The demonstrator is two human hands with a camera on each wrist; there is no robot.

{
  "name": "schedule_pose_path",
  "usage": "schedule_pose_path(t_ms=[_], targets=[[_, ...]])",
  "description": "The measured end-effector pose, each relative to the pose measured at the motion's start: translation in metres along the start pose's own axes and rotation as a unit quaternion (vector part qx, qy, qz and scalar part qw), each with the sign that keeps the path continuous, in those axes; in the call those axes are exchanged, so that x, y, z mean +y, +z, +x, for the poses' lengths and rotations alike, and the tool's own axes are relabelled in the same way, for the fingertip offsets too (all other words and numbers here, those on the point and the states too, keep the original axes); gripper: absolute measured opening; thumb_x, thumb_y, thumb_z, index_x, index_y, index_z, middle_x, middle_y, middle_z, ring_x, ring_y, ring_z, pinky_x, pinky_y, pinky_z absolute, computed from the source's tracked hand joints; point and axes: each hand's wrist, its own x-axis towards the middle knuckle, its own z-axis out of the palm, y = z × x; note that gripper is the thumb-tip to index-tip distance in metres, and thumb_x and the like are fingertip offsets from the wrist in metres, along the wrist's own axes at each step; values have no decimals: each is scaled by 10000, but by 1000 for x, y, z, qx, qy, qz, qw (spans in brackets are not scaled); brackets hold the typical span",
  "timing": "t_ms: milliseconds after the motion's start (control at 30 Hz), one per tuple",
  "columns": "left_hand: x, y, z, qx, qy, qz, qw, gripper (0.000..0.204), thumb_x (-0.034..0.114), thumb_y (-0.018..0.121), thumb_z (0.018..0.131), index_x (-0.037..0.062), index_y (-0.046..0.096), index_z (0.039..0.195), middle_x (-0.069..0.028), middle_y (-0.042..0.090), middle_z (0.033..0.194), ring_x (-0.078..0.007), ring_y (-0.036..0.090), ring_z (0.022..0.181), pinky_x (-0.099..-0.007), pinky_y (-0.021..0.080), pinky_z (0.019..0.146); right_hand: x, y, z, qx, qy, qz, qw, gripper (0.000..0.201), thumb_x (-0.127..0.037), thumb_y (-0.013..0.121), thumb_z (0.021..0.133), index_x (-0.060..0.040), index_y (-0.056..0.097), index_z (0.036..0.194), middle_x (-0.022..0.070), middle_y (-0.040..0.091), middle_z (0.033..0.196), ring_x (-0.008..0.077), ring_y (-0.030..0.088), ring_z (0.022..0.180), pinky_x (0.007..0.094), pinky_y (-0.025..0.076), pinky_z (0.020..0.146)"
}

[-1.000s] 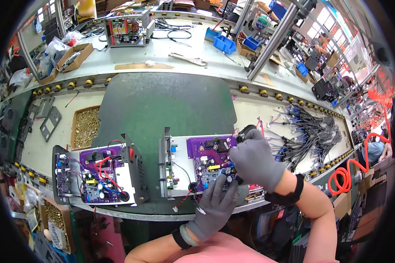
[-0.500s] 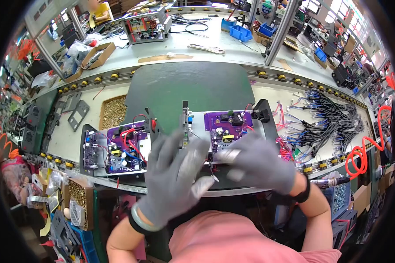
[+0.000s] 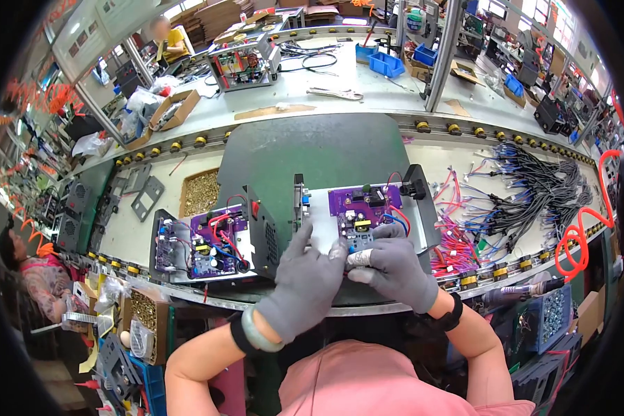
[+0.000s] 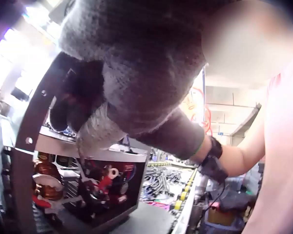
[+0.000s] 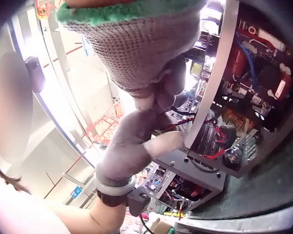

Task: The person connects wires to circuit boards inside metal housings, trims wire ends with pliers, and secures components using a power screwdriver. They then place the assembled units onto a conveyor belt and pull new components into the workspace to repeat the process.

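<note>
Two open metal chassis lie on the green mat (image 3: 312,149). The right chassis (image 3: 423,222) carries a purple circuit board (image 3: 360,204) with red and blue wires. Both grey-gloved hands meet at its near edge. My left hand (image 3: 305,277) lies with its fingers stretched onto the chassis floor, and its thumb touches the right hand's pale fingertip. My right hand (image 3: 390,267) has its fingers curled at the near panel edge (image 4: 29,141), and the right wrist view shows them by that panel (image 5: 219,73). The left chassis (image 3: 208,243) lies untouched beside them.
A box of brass screws (image 3: 200,193) lies behind the left chassis. Bundles of grey, red and blue wire leads (image 3: 527,191) spread to the right. An orange coiled hose (image 3: 579,236) hangs at far right. Another person (image 3: 31,277) sits at left. Rollers (image 3: 464,281) line the conveyor's edge.
Both hands were raised and blurred in front of the chassis half a second ago. They have since come down onto the right chassis' near edge. The head view has shifted slightly.
</note>
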Motion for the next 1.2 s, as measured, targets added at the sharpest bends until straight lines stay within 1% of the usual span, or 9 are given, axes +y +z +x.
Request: schedule_pose_path(t_ms=[67,367,400,467,667,733,800,867,1200], targets=[[4,-20,-15,50,-5,-196,979,475,46,632,789,-25,589,1257,-62,628,783,-267,655,821,-490,407,1067,1,-1,-2,2,-2,14,1000,173,-290,767,778,-167,748,898,39,642,680,246,646,679,387,453,882],[-42,-49,17,177,-86,-222,955,233,4,573,861,62,692,1052,-79,698,889,-275,653,799,-397,480,898,-17,12,18,-12,-30,-34,999,158,-210,767,767,-190,744,921,-9,658,796,223,630,761,388,441,860],[-49,-31,28,203,-119,-242,941,231,12,552,878,51,691,1059,-95,706,911,-278,664,824,-368,491,886,-18,14,25,-4,-33,-42,999,149,-214,761,773,-183,747,918,0,669,818,243,630,768,396,442,833],[-48,-13,44,179,-289,-459,821,221,10,527,931,1,675,1095,-106,709,1001,-168,657,928,-289,499,859,-20,19,34,4,-10,-41,999,122,-227,757,788,-161,736,888,21,674,821,247,629,764,399,436,849],[-51,25,48,301,-239,-452,805,228,-2,528,953,-4,663,1137,-76,696,1059,-119,632,935,-256,506,841,-20,19,44,-105,8,-113,988,153,-267,728,792,-115,719,805,47,661,766,232,642,772,404,407,850],[-55,29,46,290,-278,-558,726,222,20,534,971,-2,655,1156,-64,693,1062,-100,627,927,-243,504,837,-15,20,42,-99,2,-102,990,145,-256,714,796,-112,704,783,51,653,754,239,637,755,414,406,853],[-53,32,47,286,-277,-544,738,217,33,526,984,3,652,1159,-47,682,1007,-75,613,868,-218,497,783,-16,22,41,-93,-6,-91,991,142,-245,699,800,-109,689,760,55,645,742,246,632,737,423,404,856],[-53,40,46,317,-307,-615,653,221,20,547,966,3,660,1156,-49,689,1051,-84,614,896,-236,507,794,-25,25,40,-135,-32,-215,967,110,-213,685,789,-122,668,730,60,631,721,248,624,721,442,400,871],[-49,40,41,329,-316,-648,611,233,38,533,992,-1,638,1197,-25,670,1002,-65,578,818,-210,485,729,-9,41,46,-100,-9,-234,967,52,-145,657,743,-118,645,700,46,603,674,239,622,709,441,414,880]])
